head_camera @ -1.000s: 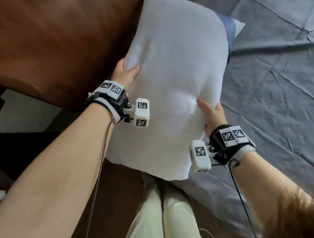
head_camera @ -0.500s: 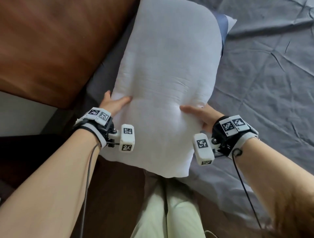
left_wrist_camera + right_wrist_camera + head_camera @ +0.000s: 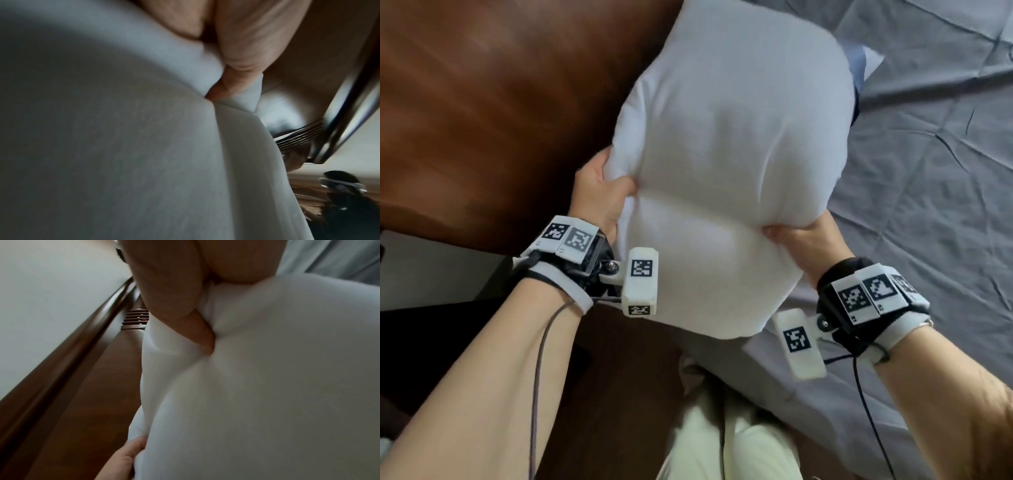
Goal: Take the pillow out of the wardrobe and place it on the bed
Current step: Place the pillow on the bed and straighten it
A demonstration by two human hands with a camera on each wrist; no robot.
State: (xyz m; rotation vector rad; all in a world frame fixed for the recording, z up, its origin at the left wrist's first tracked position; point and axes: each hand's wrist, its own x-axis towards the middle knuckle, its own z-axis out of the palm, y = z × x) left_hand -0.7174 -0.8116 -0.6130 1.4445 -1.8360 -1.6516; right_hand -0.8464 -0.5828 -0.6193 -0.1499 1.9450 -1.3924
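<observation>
— Two hands, one white pillow (image 3: 726,178): that's the whole count of what matters?

— Nearly. The left hand (image 3: 599,192) grips the pillow's left edge, thumb dug into the cloth, and the right hand (image 3: 801,240) clutches its right lower side the same way. Each wrist carries one camera block (with square black-and-white markers). A second pillow (image 3: 859,65), bluish, peeks out behind the white one's far right corner.

— Where is the white pillow, then?

— Held up between the hands, above the head end of the bed (image 3: 928,205), bunched where the thumbs pinch it. Half a second ago it lay flatter and lower on the grey sheet, with both hands resting loosely at its near end; now it is raised and both hands are clenched into it.

— Anything around it?

— One brown headboard (image 3: 482,102) to the left, close against the pillow's left side. The person's pale trousers (image 3: 722,438) show below. The grey sheet is creased. Whether the pillow's far end touches the bed, I cannot tell; the pillow itself hides it.
</observation>
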